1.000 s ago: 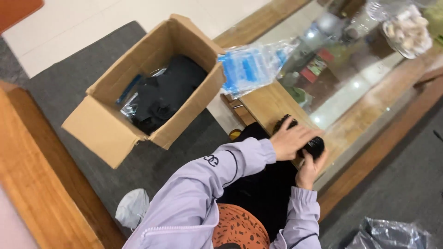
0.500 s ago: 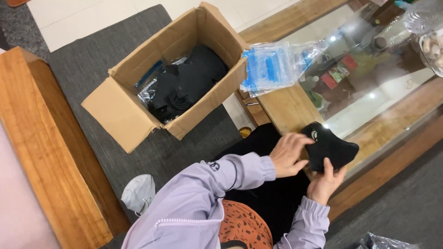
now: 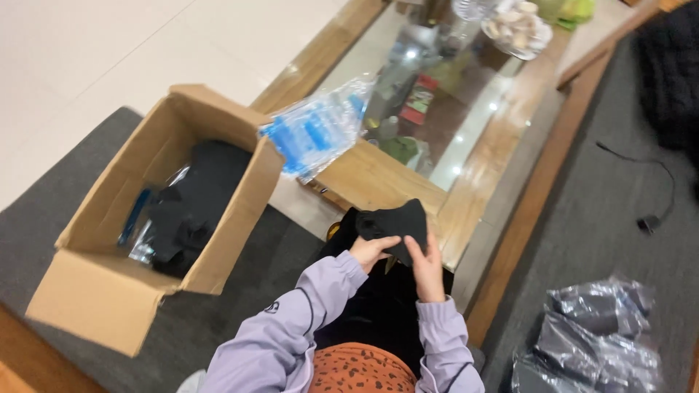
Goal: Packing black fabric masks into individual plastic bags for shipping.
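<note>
Both hands hold a small black fabric piece (image 3: 393,222) above my lap, at the near edge of a wooden table with a glass top (image 3: 371,178). My left hand (image 3: 371,251) grips its lower left edge. My right hand (image 3: 426,266) pinches its lower right side with the fingers pointing up. Both arms wear lilac sleeves. The cloth looks bunched and partly folded.
An open cardboard box (image 3: 240,211) with black items and plastic bags stands on the grey rug to the left. A clear bag with blue print (image 3: 317,135) lies on the table corner. Grey plastic bags (image 3: 590,335) sit at lower right. A bowl (image 3: 517,29) stands at the table's far end.
The view has swung so the box now sits further left. The black piece has come up from the table edge and is now held upright between both hands.
</note>
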